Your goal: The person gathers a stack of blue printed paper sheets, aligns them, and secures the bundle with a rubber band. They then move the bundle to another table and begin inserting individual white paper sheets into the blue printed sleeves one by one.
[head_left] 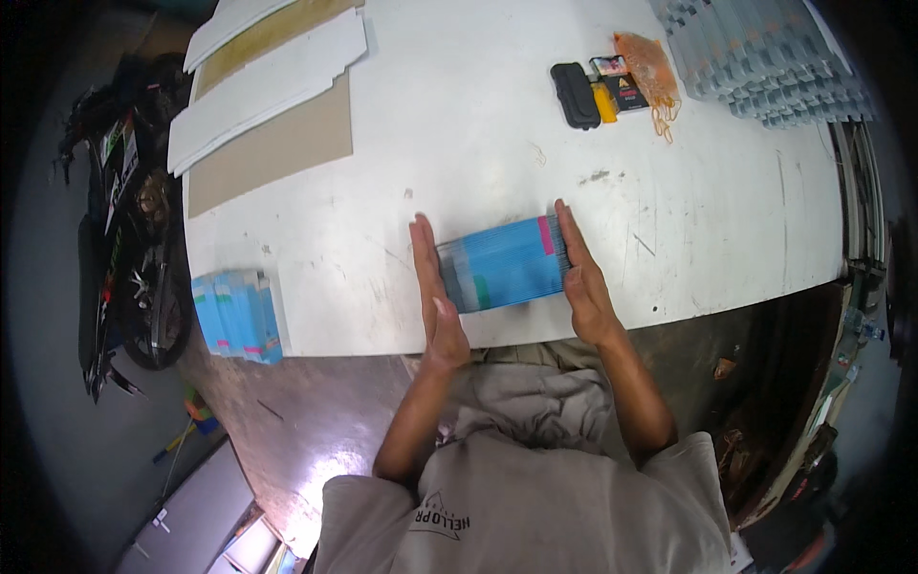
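One blue stack [507,263] at the centre of the clock

At the dial's middle, by the near edge of the white table [335,287], the blue stack sits aslant, its right end aimed between 2 and 3 o'clock. Handling of it looks unfinished, since both hands are on it. Many thin layers show along its ends, with a pink mark on the right and a green one at the lower left; I cannot tell whether anything binds them.

The left hand [430,287] is open and nearly flat, its palm against the left end, fingers towards 12. The right hand [586,282] mirrors it at the other end, thumb against the layers. The hands are apart, with the stack between them; neither is curled round it.

Just below 9 o'clock, well apart, stand similar blue bundles [236,316]. They may be finished or waiting; I cannot tell which, so what is left stays uncertain.

Farther off, at 1 o'clock, a black case [576,96], a yellow lighter [604,102] and an orange pouch [648,67] lie together. Card sheets [277,96] spread at 10, and a clear plastic pile [765,67] fills the far corner towards 2.
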Demonstrator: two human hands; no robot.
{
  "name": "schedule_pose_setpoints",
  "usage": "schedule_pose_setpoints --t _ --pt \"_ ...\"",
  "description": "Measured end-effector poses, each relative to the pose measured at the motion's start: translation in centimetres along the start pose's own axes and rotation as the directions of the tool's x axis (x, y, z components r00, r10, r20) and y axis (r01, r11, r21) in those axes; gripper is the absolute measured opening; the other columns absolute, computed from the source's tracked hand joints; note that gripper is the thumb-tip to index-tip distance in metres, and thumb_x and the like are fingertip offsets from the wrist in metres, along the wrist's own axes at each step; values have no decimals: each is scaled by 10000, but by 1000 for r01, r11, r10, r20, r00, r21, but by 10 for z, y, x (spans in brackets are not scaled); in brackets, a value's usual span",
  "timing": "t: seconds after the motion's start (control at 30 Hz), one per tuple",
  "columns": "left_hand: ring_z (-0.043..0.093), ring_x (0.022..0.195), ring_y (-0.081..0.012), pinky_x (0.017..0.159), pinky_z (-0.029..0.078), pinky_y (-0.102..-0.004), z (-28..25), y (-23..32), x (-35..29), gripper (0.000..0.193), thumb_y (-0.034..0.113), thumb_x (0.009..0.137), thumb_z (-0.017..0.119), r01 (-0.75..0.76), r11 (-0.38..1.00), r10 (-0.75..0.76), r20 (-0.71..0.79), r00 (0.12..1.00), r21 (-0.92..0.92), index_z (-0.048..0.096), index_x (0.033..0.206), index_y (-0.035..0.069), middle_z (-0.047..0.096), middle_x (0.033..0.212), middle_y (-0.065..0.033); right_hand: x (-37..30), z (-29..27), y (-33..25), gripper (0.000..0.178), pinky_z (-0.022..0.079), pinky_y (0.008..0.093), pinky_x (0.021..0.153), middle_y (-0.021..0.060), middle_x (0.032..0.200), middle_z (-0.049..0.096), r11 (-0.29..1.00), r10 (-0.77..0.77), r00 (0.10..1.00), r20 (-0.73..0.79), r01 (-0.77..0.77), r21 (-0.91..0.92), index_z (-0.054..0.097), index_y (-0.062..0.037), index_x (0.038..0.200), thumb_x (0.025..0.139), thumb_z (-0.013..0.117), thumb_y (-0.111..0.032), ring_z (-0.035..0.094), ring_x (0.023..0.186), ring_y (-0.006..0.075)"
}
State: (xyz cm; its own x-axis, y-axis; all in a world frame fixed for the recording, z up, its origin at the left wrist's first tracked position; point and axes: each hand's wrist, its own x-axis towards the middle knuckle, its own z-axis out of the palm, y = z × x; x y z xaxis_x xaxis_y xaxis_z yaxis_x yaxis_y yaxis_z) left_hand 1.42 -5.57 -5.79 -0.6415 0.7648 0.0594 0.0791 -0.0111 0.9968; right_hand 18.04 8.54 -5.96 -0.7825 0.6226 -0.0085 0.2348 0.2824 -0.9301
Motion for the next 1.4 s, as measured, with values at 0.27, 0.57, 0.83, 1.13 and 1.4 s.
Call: schedule_pose_setpoints --t 0.27,0.57,0.83,1.13,1.4 --pt "66 1616 -347 1296 58 -523 -30 -19 -7 1024 737 1012 343 -2 998 -5 -105 994 -68 66 1665 -1 102 1740 -212 12 -16 -33 1270 153 571 1284 256 1653 275 926 -132 988 76 150 -346 191 -7 1639 676 953 -329 230 1551 448" --pt "423 1440 -349 1183 354 -480 -35 8 -62 853 237 989 698 294 952 -306 -189 933 -90 200 1620 -49 354 1606 -269 1 35 -26 975 410 546 1072 200 1280 542 877 -11 999 -48 -13 -480 448 -7 1447 640 933 -262 534 1215 370" --pt "528 1286 -432 1056 469 -523 -96 46 -37 1030 420 811 874 322 615 -206 -248 947 720 352 1536 -93 500 1421 -293 -34 99 -59 919 493 473 1081 256 1443 518 988 -108 875 472 40 151 388 18 1522 813 876 -304 557 1315 412" --pt "472 1348 -470 1115 372 -587 -156 20 -53 875 387 859 811 294 260 102 -329 939 920 425 1493 -76 471 1467 -319 -22 91 -56 541 520 418 1007 209 1267 668 986 -136 941 309 99 132 625 0 1310 815 829 -84 662 1172 355" --pt "179 1532 -580 1219 136 -696 -198 -4 -40 917 458 959 682 422 123 78 -432 898 898 319 1553 -139 225 1600 -453 26 81 -48 463 535 420 949 215 1200 686 979 -174 957 231 194 -68 646 -3 1255 849 828 -127 677 1102 357"
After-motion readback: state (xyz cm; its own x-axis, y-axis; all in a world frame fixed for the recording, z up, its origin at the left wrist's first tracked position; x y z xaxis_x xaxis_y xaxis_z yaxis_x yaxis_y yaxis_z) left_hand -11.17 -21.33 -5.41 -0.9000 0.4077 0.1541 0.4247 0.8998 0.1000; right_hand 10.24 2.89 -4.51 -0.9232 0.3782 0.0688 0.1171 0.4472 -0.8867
